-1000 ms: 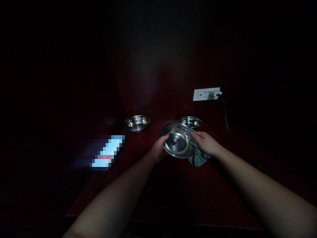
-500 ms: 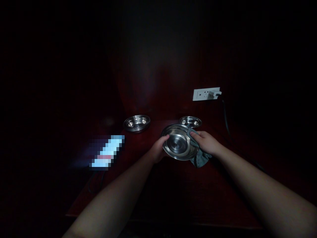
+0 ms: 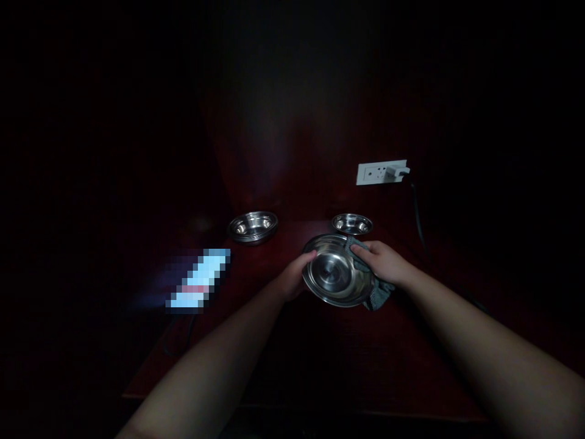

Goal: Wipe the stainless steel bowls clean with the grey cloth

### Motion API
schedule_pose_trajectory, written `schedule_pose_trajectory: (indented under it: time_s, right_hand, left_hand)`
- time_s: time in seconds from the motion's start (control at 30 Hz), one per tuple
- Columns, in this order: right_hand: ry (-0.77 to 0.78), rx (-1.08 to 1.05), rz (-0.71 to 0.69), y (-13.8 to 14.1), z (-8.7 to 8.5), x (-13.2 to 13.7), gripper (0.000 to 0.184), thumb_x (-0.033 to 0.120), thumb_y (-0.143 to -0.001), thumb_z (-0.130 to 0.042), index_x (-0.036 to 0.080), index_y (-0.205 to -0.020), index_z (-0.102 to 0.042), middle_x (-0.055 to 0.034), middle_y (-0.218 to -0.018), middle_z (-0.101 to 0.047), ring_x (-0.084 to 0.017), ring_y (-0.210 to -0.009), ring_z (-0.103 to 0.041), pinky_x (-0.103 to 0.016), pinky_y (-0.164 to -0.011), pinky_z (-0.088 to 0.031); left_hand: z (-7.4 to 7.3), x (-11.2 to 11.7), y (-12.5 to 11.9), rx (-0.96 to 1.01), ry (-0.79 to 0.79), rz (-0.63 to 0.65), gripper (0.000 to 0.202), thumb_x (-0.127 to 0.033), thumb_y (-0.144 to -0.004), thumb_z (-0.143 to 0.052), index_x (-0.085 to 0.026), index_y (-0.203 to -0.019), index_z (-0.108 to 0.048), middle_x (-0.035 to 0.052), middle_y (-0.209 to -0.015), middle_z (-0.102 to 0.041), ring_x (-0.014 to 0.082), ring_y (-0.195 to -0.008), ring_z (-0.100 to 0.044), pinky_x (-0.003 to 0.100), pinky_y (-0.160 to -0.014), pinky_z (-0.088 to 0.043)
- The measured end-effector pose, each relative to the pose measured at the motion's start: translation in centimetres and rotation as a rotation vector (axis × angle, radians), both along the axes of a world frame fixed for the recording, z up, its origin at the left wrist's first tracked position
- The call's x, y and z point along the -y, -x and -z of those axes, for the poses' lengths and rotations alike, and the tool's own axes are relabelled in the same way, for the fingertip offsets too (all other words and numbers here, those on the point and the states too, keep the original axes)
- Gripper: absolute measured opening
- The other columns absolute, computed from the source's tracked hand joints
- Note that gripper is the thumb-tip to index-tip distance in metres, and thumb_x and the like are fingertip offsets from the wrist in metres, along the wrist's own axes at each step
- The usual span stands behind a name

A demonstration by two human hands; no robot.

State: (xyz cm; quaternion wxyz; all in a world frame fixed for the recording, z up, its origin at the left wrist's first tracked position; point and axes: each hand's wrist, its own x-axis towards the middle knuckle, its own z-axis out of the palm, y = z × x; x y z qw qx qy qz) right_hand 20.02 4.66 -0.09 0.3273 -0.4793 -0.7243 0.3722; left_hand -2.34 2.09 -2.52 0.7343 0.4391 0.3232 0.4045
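Left hand [image 3: 292,277] grips the steel bowl [image 3: 336,271] by its left rim, tilted above the table [image 3: 320,347]. Right hand [image 3: 381,262] presses a grey cloth [image 3: 379,292] on the right rim. Risk: smooth rim slips, 1-handed hold.

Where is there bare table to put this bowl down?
Bare wood lies between the left steel bowls and the far bowl, and near the front edge of the table between your forearms. Crowded: the lit phone at left, the cable at right.
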Motion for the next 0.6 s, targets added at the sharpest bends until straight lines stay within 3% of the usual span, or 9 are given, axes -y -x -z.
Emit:
schedule_pose_trajectory:
  time_s: [0.3,0.6]
  right_hand:
    - [0.019,0.035,0.042,-0.02,0.24,-0.19,0.044,0.055,-0.085,-0.046,0.016,-0.08,-0.067,-0.0067,-0.075,-0.072,-0.021,-0.069,-0.065,-0.029,-0.065,-0.048]
    - [0.027,0.044,0.019,-0.21,0.52,-0.48,0.046,0.056,-0.085,-0.046,0.015,-0.079,-0.067,-0.0075,-0.076,-0.072,-0.02,-0.068,-0.065,-0.03,-0.065,-0.049]
  left_hand:
    - [-0.02,-0.02,-0.52,0.034,-0.051,0.035,0.057,-0.057,-0.082,-0.05,-0.011,-0.113,-0.064,0.015,-0.107,-0.069,0.0308,-0.101,-0.063,0.043,-0.09,-0.045]
    - [0.16,-0.29,-0.51,-0.004,-0.075,0.033,0.065,-0.062,-0.082,-0.048,-0.011,-0.119,-0.061,0.0163,-0.109,-0.068,0.0321,-0.102,-0.063,0.045,-0.088,-0.046]
